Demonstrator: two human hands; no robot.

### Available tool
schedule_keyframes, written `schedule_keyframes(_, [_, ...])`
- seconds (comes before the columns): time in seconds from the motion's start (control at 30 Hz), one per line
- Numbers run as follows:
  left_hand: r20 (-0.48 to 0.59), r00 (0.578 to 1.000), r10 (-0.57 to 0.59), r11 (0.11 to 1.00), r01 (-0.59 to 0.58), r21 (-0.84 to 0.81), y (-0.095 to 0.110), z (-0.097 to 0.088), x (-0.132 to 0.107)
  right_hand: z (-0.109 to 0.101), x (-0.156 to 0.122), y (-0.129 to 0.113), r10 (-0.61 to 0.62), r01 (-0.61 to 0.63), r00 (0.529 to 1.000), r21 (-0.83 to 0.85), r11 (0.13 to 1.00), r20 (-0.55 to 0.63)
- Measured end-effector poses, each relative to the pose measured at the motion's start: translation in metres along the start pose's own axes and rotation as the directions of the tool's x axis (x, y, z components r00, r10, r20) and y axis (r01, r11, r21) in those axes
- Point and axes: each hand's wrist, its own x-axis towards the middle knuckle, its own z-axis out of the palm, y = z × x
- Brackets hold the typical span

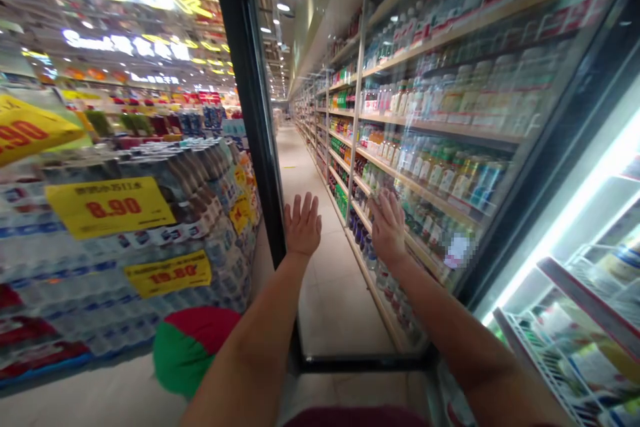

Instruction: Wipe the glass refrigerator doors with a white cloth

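A glass cooler door [340,320] with a dark frame stands swung out in front of me. My left hand [303,225] lies against the glass near the door's left frame bar, palm forward and fingers spread. Further right, my right hand [389,227] is also up against the pane, its fingers stretched out and a little blurred. Neither hand holds anything. Shelves of bottles [435,170] show in the glass behind and around my right hand; whether seen through it or mirrored, I cannot tell.
At right is the lit cooler with wire shelves [530,340] of packaged goods. To the left, stacked bottle packs [125,300] carry yellow price signs [113,207]. A red and green rounded thing [195,347], perhaps a cap, is low beside my left forearm.
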Motion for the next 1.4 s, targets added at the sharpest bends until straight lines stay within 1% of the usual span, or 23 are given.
schedule_keyframes(0.07, [0.012,1.000,0.000,1.000,0.000,-0.015,-0.002,0.001,0.000,0.009,-0.028,-0.019,-0.146,0.137,0.974,0.063,0.989,0.173])
schedule_keyframes(0.1, [0.024,1.000,0.000,1.000,0.001,-0.019,-0.002,0.002,0.000,0.012,-0.046,-0.027,-0.267,0.242,0.926,0.126,0.962,0.265])
schedule_keyframes(0.17, [0.045,0.999,-0.003,1.000,0.003,-0.012,-0.004,0.004,-0.002,0.012,-0.076,-0.035,-0.431,0.373,0.838,0.224,0.900,0.336])
schedule_keyframes(0.23, [0.062,0.998,-0.008,1.000,0.008,-0.003,-0.005,0.006,-0.003,0.004,-0.093,-0.024,-0.471,0.403,0.812,0.253,0.879,0.344])
schedule_keyframes(0.27, [0.064,0.998,-0.007,1.000,0.007,-0.003,-0.005,0.007,-0.004,-0.002,-0.095,-0.011,-0.446,0.383,0.825,0.237,0.893,0.347])
schedule_keyframes(0.33, [0.057,0.998,-0.001,1.000,0.002,-0.015,-0.006,0.010,-0.004,-0.017,-0.088,0.024,-0.306,0.276,0.895,0.135,0.952,0.324])
schedule_keyframes(0.4, [0.034,0.999,0.008,1.000,-0.007,-0.030,-0.007,0.012,-0.004,-0.029,-0.075,0.060,-0.032,0.041,0.985,-0.052,0.998,0.170])
schedule_keyframes(0.43, [0.023,1.000,0.012,0.999,-0.011,-0.033,-0.008,0.014,-0.003,-0.033,-0.070,0.072,0.082,-0.075,0.994,-0.101,0.992,0.066])
schedule_keyframes(0.5, [0.018,1.000,0.014,0.999,-0.013,-0.037,-0.008,0.016,-0.003,-0.034,-0.070,0.081,0.225,-0.233,0.971,-0.122,0.965,-0.076])
schedule_keyframes(0.57, [0.026,1.000,0.008,0.999,-0.007,-0.040,-0.009,0.019,-0.002,-0.029,-0.085,0.069,0.223,-0.226,0.974,-0.099,0.969,-0.043])
schedule_keyframes(0.63, [0.040,0.999,-0.001,0.999,0.003,-0.049,-0.010,0.021,-0.002,-0.023,-0.107,0.047,0.114,-0.107,0.988,-0.067,0.992,0.108])
schedule_keyframes(0.7, [0.047,0.999,-0.008,0.998,0.011,-0.063,-0.010,0.022,-0.003,-0.021,-0.126,0.032,-0.004,0.008,0.972,-0.013,1.000,0.236])
schedule_keyframes(0.77, [0.067,0.998,-0.018,0.996,0.024,-0.080,-0.011,0.023,-0.004,-0.025,-0.130,0.039,-0.022,0.025,0.962,-0.008,1.000,0.273])
schedule_keyframes(0.83, [0.091,0.995,-0.033,0.995,0.041,-0.086,-0.012,0.024,-0.005,-0.035,-0.118,0.066,0.107,-0.094,0.974,-0.073,0.993,0.201])
schedule_keyframes(0.9, [0.107,0.993,-0.041,0.995,0.050,-0.081,-0.011,0.024,-0.005,-0.046,-0.097,0.102,0.344,-0.340,0.939,-0.119,0.933,0.014])
schedule_keyframes(0.97, [0.103,0.994,-0.042,0.996,0.050,-0.073,-0.011,0.023,-0.005,-0.053,-0.076,0.129,0.544,-0.569,0.810,-0.068,0.820,-0.217])
schedule_keyframes(1.03, [0.090,0.995,-0.035,0.997,0.041,-0.067,-0.010,0.021,-0.005,-0.053,-0.063,0.133,0.643,-0.681,0.692,-0.001,0.732,-0.329])
schedule_keyframes(1.07, [0.084,0.996,-0.033,0.997,0.038,-0.060,-0.009,0.020,-0.005,-0.050,-0.061,0.127,0.652,-0.690,0.679,0.010,0.724,-0.337])
schedule_keyframes(1.1, [0.080,0.996,-0.032,0.998,0.036,-0.052,-0.009,0.019,-0.005,-0.045,-0.062,0.117,0.631,-0.665,0.707,0.005,0.747,-0.318])
schedule_keyframes(1.2, [0.086,0.996,-0.037,0.998,0.041,-0.039,-0.009,0.017,-0.005,-0.029,-0.065,0.080,0.425,-0.435,0.891,-0.036,0.899,-0.159])
schedule_keyframes(1.23, [0.090,0.995,-0.044,0.998,0.048,-0.043,-0.009,0.017,-0.005,-0.025,-0.062,0.072,0.343,-0.349,0.933,-0.040,0.936,-0.111])
schedule_keyframes(1.3, [0.113,0.992,-0.061,0.996,0.067,-0.055,-0.009,0.017,-0.006,-0.021,-0.046,0.065,0.235,-0.238,0.969,-0.044,0.970,-0.077])
schedule_keyframes(1.4, [0.159,0.984,-0.085,0.993,0.097,-0.067,-0.009,0.016,-0.007,-0.019,-0.003,0.066,0.208,-0.215,0.967,-0.031,0.976,-0.147])
